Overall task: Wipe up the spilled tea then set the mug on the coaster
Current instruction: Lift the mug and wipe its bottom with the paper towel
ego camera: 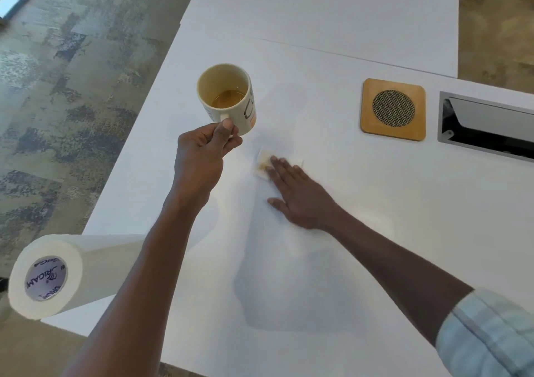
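My left hand (202, 152) grips the handle of a cream mug (226, 99) and holds it above the white table (318, 261), slightly tilted, with a little tea in the bottom. My right hand (297, 194) lies flat with straight fingers pressing a folded white paper towel (263, 163) onto the table; the towel shows a tea-brown stain at its left end. A square wooden coaster (393, 109) with a round mesh centre lies to the right, apart from both hands.
A paper towel roll (57, 269) lies on its side at the table's near left corner. A metal cable hatch (488, 125) is set into the table right of the coaster. Patterned carpet lies beyond the table's left edge.
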Demonstrator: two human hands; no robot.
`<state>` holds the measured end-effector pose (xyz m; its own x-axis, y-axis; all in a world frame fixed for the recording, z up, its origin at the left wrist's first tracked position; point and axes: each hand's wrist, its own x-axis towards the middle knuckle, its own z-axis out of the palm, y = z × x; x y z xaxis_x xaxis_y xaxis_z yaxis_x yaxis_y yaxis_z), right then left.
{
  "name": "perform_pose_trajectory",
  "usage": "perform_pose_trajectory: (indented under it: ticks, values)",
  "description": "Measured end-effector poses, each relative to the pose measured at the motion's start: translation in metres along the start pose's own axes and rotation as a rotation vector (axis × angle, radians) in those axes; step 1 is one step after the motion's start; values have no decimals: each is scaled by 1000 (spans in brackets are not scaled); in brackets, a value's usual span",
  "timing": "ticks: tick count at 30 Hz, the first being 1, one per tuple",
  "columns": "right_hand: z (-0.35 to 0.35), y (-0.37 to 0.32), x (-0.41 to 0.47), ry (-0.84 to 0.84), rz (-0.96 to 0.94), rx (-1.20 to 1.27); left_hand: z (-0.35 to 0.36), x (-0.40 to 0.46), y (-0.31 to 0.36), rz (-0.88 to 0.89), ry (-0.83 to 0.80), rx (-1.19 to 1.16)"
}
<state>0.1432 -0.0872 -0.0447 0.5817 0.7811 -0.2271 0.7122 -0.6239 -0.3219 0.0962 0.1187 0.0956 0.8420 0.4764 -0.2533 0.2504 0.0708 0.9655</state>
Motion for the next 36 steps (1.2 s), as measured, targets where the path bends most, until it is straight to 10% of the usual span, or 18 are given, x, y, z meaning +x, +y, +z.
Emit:
perform_pose_trajectory:
  ticks: [8,21,36]
  values:
    - [-26,-23,79,-68,8,130,-2,-4,-3,-3,-5,17]
    - [-23,-19,-37,0,-232,-31,-6,-32,21,-10,-21,53]
    - [-77,-12,-55,540,344,837,0,-64,30,-24,-69,67]
